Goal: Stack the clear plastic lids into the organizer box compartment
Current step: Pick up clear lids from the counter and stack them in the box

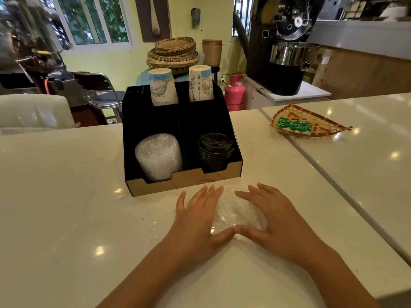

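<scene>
A black organizer box (pixel 182 181) with a cardboard front stands on the white counter. Its front left compartment holds a stack of clear plastic lids (pixel 158 157) lying on its side. In front of the box, a loose clear lid (pixel 238 211) rests on the counter between my hands. My left hand (pixel 198 221) lies flat at its left edge, my right hand (pixel 273 216) curves around its right side, and the thumbs meet at the near rim. Another clear lid (pixel 159 227) lies partly under my left wrist. Fingers are spread, touching the lid without lifting it.
The front right compartment holds black lids (pixel 215 150). Two stacks of paper cups (pixel 163 86) stand in the back compartments. A woven tray with green packets (pixel 307 124) sits on the counter at right. A seam (pixel 333 178) runs between two counter slabs.
</scene>
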